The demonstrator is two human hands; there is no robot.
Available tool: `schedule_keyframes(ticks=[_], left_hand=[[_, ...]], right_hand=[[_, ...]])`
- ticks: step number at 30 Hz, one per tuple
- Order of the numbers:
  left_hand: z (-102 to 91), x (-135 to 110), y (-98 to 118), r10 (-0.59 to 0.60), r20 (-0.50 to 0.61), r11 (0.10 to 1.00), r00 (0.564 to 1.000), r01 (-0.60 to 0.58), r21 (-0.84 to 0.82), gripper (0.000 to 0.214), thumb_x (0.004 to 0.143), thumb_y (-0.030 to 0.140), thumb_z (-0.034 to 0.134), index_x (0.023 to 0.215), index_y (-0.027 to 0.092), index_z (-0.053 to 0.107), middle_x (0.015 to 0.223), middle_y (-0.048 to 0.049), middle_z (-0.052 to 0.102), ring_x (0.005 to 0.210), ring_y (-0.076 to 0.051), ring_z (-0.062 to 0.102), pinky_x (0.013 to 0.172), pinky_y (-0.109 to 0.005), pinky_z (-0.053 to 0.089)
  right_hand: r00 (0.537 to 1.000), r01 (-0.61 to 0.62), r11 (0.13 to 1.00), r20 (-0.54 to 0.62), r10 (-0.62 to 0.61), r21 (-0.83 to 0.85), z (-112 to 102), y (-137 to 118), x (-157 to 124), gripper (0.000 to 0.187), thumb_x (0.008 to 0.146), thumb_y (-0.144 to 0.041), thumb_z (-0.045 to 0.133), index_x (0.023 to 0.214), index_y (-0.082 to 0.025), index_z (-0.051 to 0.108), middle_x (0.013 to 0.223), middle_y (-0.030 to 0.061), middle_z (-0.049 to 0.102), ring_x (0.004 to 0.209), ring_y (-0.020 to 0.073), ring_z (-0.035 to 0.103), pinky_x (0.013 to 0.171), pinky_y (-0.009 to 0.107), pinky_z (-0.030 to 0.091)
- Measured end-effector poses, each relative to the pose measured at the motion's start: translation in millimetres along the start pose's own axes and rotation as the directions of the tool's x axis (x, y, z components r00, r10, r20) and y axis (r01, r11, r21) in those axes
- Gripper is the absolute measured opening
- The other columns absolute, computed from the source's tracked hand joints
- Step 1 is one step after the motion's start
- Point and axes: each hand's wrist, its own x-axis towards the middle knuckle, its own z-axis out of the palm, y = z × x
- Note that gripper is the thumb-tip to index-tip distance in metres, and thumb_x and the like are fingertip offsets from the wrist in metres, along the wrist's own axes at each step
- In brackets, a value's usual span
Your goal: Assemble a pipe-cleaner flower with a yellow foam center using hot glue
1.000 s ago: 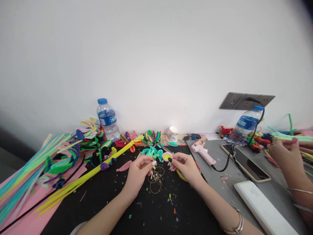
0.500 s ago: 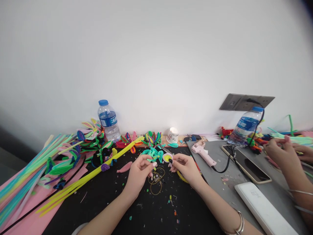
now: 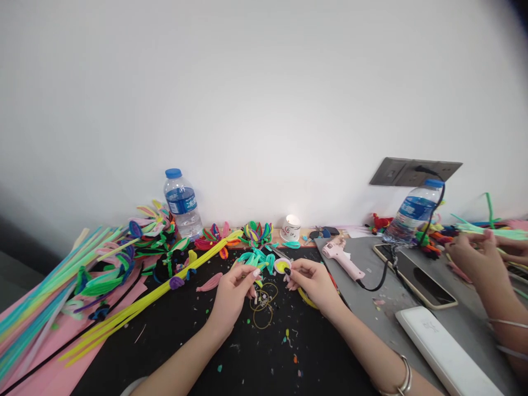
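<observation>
Left hand (image 3: 233, 289) has its thumb slightly higher than before, pinching narrowly, apparently on a yellow bit (image 3: 259, 284). Right hand (image 3: 311, 280) grips the disc (image 3: 282, 266) by its rim, at the left's 2 o'clock. Loosening that edge hold could drop it among scraps (image 3: 287, 333) at 6 o'clock.

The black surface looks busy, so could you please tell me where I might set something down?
The largest nearly bare patch lies between the yellow stems and the left forearm. A narrower one lies between the scattered scraps and the right forearm. It's crowded around the left hand and right hand, with tan bands between them and teal loops just beyond.
</observation>
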Motion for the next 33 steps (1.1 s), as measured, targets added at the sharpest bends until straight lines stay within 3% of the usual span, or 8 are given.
schedule_keyframes(ticks=[11,17,20,24,33], left_hand=[[-0.4,-1.0,0.0,-0.085,0.008,0.989,0.996,0.086,-0.121,0.034,0.075,0.047,0.068,0.079,0.013,0.068,0.073,-0.0024,0.063,0.046,-0.008,0.052,0.044,-0.021,0.044],[1.1,-1.4,3.4,-0.148,0.016,0.98,0.989,0.149,-0.133,0.036,0.06,0.036,0.081,0.086,0.013,0.073,0.064,-0.0016,0.067,0.051,-0.01,0.057,0.051,-0.021,0.048],[1.5,-1.9,4.4,-0.157,0.02,0.978,0.987,0.158,-0.132,0.031,0.055,0.032,0.084,0.077,0.013,0.074,0.061,-0.0022,0.068,0.057,-0.012,0.061,0.056,-0.023,0.05],[1.3,-3.2,5.0,-0.136,0.051,0.98,0.989,0.142,-0.143,0.027,0.058,0.035,0.083,0.065,0.014,0.069,0.056,0.0,0.066,0.056,-0.012,0.061,0.057,-0.022,0.05],[0.8,-4.0,6.1,-0.175,0.118,0.938,0.977,0.202,-0.281,0.035,0.071,0.046,0.073,0.07,0.017,0.052,0.067,0.0007,0.065,0.055,-0.009,0.059,0.052,-0.02,0.047]], right_hand=[[1.0,0.0,1.0,0.013,0.0,0.007,0.0,-0.3,-0.4,0.025,0.069,-0.039,0.071,0.069,-0.017,0.061,0.059,0.0011,0.065,0.053,0.0158,0.063,0.053,0.027,0.051],[1.0,-0.003,1.0,0.014,0.003,0.005,-1.3,5.1,2.1,0.024,0.069,-0.038,0.07,0.072,-0.017,0.06,0.057,0.0003,0.065,0.051,0.0155,0.063,0.053,0.026,0.051],[1.0,0.001,1.0,0.014,-0.001,0.005,-1.4,5.6,2.0,0.024,0.069,-0.038,0.07,0.072,-0.017,0.06,0.058,0.0004,0.065,0.052,0.0155,0.063,0.052,0.026,0.051],[1.0,0.017,1.0,0.017,-0.018,0.005,-1.3,3.6,1.3,0.023,0.069,-0.037,0.07,0.071,-0.016,0.06,0.06,0.0014,0.065,0.053,0.0155,0.063,0.053,0.026,0.051],[1.0,0.006,1.0,0.011,-0.007,0.014,-1.2,4.7,2.7,0.021,0.068,-0.035,0.07,0.07,-0.017,0.06,0.058,0.0006,0.065,0.051,0.015,0.062,0.052,0.025,0.051]])
